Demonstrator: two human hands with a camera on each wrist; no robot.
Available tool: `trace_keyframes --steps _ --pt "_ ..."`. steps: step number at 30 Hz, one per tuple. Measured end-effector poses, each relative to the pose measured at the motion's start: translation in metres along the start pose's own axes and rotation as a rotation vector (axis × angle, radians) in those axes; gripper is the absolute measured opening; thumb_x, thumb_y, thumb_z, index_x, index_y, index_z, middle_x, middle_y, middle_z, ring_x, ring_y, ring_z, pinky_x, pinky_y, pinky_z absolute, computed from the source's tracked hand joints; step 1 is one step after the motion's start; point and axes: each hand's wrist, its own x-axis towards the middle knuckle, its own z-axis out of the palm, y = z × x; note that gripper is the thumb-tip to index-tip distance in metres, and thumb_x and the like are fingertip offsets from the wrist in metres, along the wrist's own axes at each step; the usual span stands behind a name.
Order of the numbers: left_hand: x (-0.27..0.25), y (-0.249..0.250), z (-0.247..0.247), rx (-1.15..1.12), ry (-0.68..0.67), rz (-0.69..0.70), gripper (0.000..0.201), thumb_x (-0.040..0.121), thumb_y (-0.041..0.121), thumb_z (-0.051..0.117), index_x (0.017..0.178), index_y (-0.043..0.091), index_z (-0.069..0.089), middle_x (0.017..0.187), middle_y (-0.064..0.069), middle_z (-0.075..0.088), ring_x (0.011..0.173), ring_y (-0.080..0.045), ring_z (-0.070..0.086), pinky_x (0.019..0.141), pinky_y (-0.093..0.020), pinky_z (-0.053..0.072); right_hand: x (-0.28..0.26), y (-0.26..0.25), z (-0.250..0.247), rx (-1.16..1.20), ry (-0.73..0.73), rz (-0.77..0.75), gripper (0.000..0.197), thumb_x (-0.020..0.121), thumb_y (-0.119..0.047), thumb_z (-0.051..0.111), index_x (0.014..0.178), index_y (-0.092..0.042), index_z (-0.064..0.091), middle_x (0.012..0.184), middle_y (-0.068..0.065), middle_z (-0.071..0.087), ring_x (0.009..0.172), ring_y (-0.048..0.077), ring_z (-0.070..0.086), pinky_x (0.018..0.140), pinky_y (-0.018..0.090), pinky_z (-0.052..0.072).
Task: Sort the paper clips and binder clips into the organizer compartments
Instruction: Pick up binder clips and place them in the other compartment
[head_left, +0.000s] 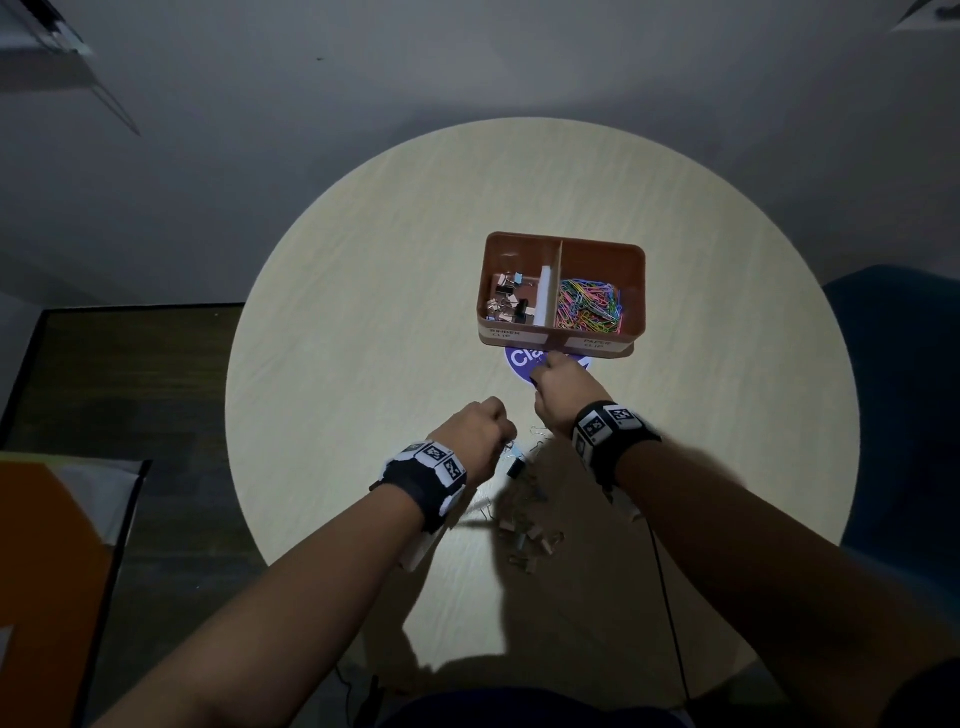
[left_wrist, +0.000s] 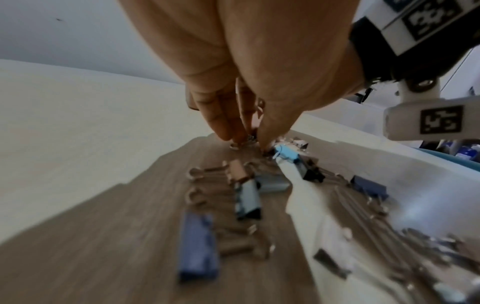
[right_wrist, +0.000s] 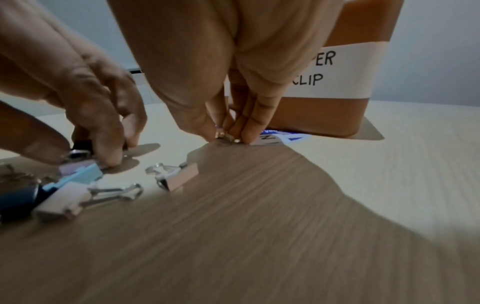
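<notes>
The brown organizer (head_left: 639, 291) stands on the round table; its left compartment holds binder clips (head_left: 506, 304) and its right one coloured paper clips (head_left: 589, 309). Loose binder clips (head_left: 527, 525) lie in a pile between my forearms. My right hand (right_wrist: 228, 137) is down at the tabletop just in front of the organizer and pinches a small rose-gold binder clip (right_wrist: 225, 135). To its left, my left hand (right_wrist: 85, 152) curls its fingers round a black binder clip (right_wrist: 82, 146) at the far edge of the pile. The left wrist view shows the left hand (left_wrist: 246, 142) pinching over silver wire handles.
A purple round sticker (head_left: 522, 361) lies half under the organizer. Pastel, black and metallic binder clips (right_wrist: 179, 176) lie close to both hands. A blue chair (head_left: 904, 395) stands to the right of the table (head_left: 363, 312), and a cable (head_left: 670, 613) hangs from my right wrist.
</notes>
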Motion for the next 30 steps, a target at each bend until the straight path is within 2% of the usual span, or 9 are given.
trace_keyframes --steps 4,6,8,11,15,20,26,28,30 --pt "-0.016 -0.018 0.002 -0.047 0.027 -0.075 0.031 0.091 0.014 0.055 0.120 0.015 0.064 0.118 -0.008 0.054 0.102 -0.026 0.056 0.086 -0.037 0.051 -0.015 0.013 0.007 0.074 -0.030 0.010 0.032 0.088 -0.010 0.053 0.119 -0.003 0.060 0.121 0.018 0.055 0.111 0.034 0.055 0.093 0.037 0.044" --pt "-0.021 -0.023 0.000 -0.109 0.063 -0.143 0.032 0.092 0.014 0.051 0.121 0.016 0.062 0.117 -0.006 0.055 0.102 -0.025 0.058 0.087 -0.034 0.051 -0.022 0.021 0.009 0.129 -0.024 0.028 0.032 0.087 -0.013 0.056 0.118 -0.007 0.061 0.120 0.015 0.056 0.112 0.031 0.054 0.094 0.036 0.044" --pt "-0.024 -0.023 -0.004 -0.146 0.092 -0.184 0.033 0.089 0.014 0.050 0.120 0.019 0.061 0.115 -0.004 0.056 0.100 -0.023 0.059 0.086 -0.033 0.051 -0.022 0.026 0.009 0.173 0.041 0.041 0.034 0.087 -0.013 0.056 0.120 -0.008 0.061 0.123 0.013 0.055 0.114 0.030 0.052 0.097 0.036 0.044" --pt "-0.022 -0.016 -0.011 -0.144 0.091 -0.120 0.034 0.090 0.014 0.051 0.121 0.020 0.062 0.119 -0.005 0.055 0.101 -0.024 0.059 0.086 -0.035 0.052 -0.015 0.022 0.005 0.094 0.105 -0.026 0.041 0.091 -0.008 0.052 0.132 -0.009 0.056 0.123 0.014 0.052 0.116 0.031 0.049 0.099 0.039 0.043" --pt "-0.015 -0.004 -0.011 -0.107 0.030 -0.011 0.032 0.093 0.014 0.052 0.121 0.021 0.066 0.121 -0.008 0.054 0.100 -0.028 0.059 0.083 -0.039 0.052 -0.003 0.011 0.006 -0.075 0.101 -0.103 0.050 0.092 -0.001 0.048 0.142 -0.007 0.044 0.126 0.016 0.049 0.113 0.034 0.047 0.096 0.043 0.046" --pt "-0.012 -0.002 0.003 -0.022 -0.018 -0.035 0.028 0.089 0.013 0.057 0.114 0.019 0.068 0.115 -0.007 0.054 0.094 -0.028 0.059 0.078 -0.041 0.054 -0.005 0.011 0.010 -0.181 0.062 -0.069 0.034 0.093 -0.002 0.049 0.127 -0.005 0.053 0.129 0.016 0.048 0.118 0.032 0.046 0.101 0.041 0.045" --pt "-0.014 -0.006 0.009 0.024 -0.031 -0.099 0.012 0.084 0.011 0.059 0.092 0.019 0.063 0.099 -0.003 0.056 0.084 -0.024 0.056 0.070 -0.040 0.055 -0.006 0.019 0.010 -0.156 0.083 -0.094 0.028 0.091 -0.005 0.058 0.119 -0.007 0.062 0.123 0.015 0.054 0.118 0.030 0.052 0.099 0.039 0.050" --pt "-0.014 -0.005 0.006 0.015 -0.038 -0.117 0.012 0.085 0.010 0.057 0.092 0.017 0.063 0.099 -0.004 0.055 0.085 -0.024 0.057 0.072 -0.039 0.054 -0.007 0.020 0.008 -0.152 0.134 -0.096 0.027 0.089 -0.004 0.061 0.115 -0.006 0.064 0.122 0.014 0.054 0.119 0.030 0.050 0.095 0.041 0.053" --pt "-0.015 -0.006 0.004 -0.006 -0.044 -0.135 0.015 0.085 0.009 0.055 0.093 0.016 0.065 0.101 -0.005 0.055 0.086 -0.025 0.058 0.073 -0.039 0.054 -0.007 0.022 0.009 -0.144 0.162 -0.106 0.032 0.085 -0.002 0.062 0.118 -0.004 0.063 0.128 0.014 0.053 0.124 0.032 0.045 0.097 0.044 0.052"
